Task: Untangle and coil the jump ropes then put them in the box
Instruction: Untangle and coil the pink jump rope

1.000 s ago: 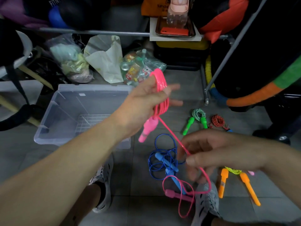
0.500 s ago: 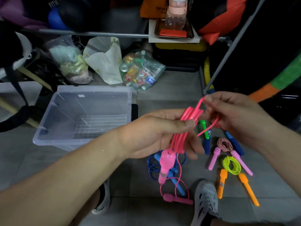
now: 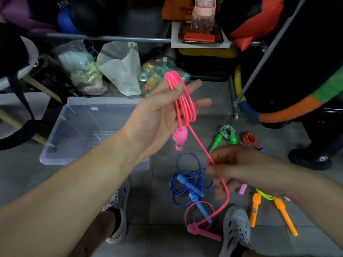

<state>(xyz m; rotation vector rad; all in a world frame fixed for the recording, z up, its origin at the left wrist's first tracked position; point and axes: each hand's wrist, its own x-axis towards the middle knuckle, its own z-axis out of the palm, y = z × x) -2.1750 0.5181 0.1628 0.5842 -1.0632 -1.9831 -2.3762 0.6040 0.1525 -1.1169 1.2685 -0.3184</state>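
Note:
My left hand (image 3: 159, 115) is raised above the floor with several loops of the pink jump rope (image 3: 186, 101) wound over it, the thumb pinning them. One pink handle (image 3: 179, 138) hangs under that hand. Lower right, my right hand (image 3: 241, 169) pinches the free pink strand. This strand runs down to the other pink handle (image 3: 203, 233), which lies on the floor. The clear plastic box (image 3: 74, 130) stands open at left. A tangled blue rope (image 3: 185, 182) lies on the floor between my hands. Coiled green (image 3: 226, 133), red (image 3: 249, 139) and orange-handled yellow (image 3: 267, 198) ropes lie to the right.
My two grey shoes (image 3: 235, 229) stand at the bottom edge, beside the pink and blue ropes. Plastic bags (image 3: 118, 71) and a bag of bottles (image 3: 154, 78) sit behind the box. A slanted metal pole (image 3: 259, 58) and a dark padded bag (image 3: 297, 108) close off the right.
My right hand has dropped from beside the left hand down along the pink strand. My left hand has lifted with the coil. Less pink rope lies loose on the floor.

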